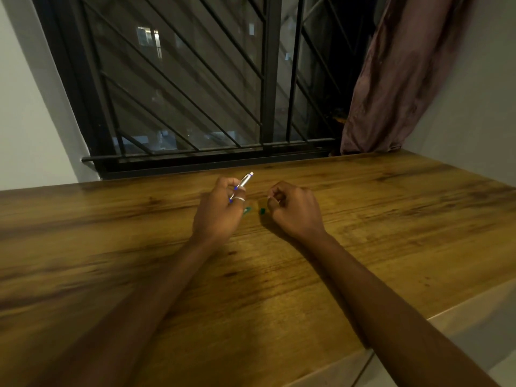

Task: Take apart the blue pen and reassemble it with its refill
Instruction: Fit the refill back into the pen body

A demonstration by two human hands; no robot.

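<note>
My left hand (219, 210) grips the blue pen (242, 185) above the wooden table (391, 219). The pen's clear barrel sticks up and to the right out of my fingers, its tip pointing toward the window. My right hand (293, 209) hovers just right of it with fingers curled; whether they pinch a small part is too small to tell. Between the two hands, small green pieces (262, 210) lie on the table, one partly hidden under my left hand.
A barred window (195, 93) runs along the table's far edge. A brownish curtain (405, 74) hangs at the back right. White walls stand left and right. The table's front right edge runs diagonally at the lower right.
</note>
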